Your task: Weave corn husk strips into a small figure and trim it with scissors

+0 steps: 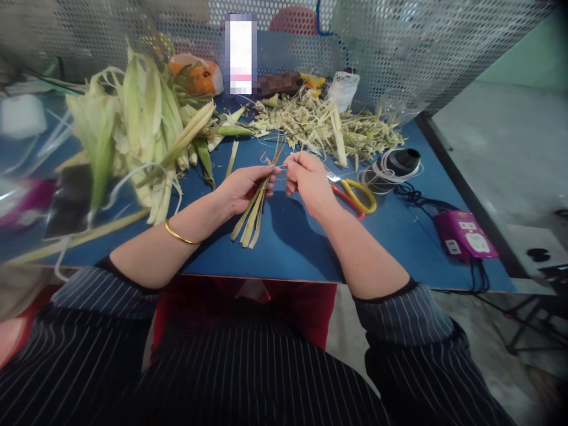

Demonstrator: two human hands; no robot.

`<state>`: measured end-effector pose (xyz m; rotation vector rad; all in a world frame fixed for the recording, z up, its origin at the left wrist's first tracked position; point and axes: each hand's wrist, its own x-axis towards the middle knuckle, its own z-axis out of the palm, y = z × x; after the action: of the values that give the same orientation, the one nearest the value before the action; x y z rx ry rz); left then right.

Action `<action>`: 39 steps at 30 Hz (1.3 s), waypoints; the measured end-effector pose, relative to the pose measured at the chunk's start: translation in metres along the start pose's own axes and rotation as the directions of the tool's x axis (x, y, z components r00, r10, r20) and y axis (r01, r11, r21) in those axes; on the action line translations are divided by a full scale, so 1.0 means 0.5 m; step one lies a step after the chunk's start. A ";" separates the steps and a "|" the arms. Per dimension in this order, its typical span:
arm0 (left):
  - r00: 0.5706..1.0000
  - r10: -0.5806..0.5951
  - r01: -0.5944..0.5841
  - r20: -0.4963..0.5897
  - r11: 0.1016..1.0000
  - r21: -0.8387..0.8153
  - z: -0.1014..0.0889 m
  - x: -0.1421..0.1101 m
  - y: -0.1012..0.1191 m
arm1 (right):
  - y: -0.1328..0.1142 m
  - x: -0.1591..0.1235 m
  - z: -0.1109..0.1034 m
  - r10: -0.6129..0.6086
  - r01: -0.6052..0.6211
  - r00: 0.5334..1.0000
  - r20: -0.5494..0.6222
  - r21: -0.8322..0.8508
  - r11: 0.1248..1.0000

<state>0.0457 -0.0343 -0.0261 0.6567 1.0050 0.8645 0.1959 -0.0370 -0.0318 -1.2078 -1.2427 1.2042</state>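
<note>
Several narrow corn husk strips are bunched in my left hand, their flat ends fanning down toward the table's front edge and their thin ends pointing up and away. The fingers of that hand are closed round the bunch. Just to its right, my right hand is closed in a pinch on a fine white string that runs across to the bunch. Scissors with red and yellow handles lie on the table beside my right wrist, their blades partly hidden behind the hand.
Whole corn husks are heaped at the left, and husk scraps at the back. A black cone wound with white string and a purple power socket stand right. A perforated metal screen bounds the blue table's rear.
</note>
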 end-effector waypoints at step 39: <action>0.634 0.628 -0.327 0.452 -0.311 0.892 -0.022 -0.014 -0.016 | 0.008 0.022 -0.018 0.045 -0.075 0.965 -0.260 -0.109 0.991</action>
<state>0.0363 -0.0435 -0.0336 2.6103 1.5471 0.7720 0.2046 -0.0261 -0.0355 -1.4484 -1.1009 0.9907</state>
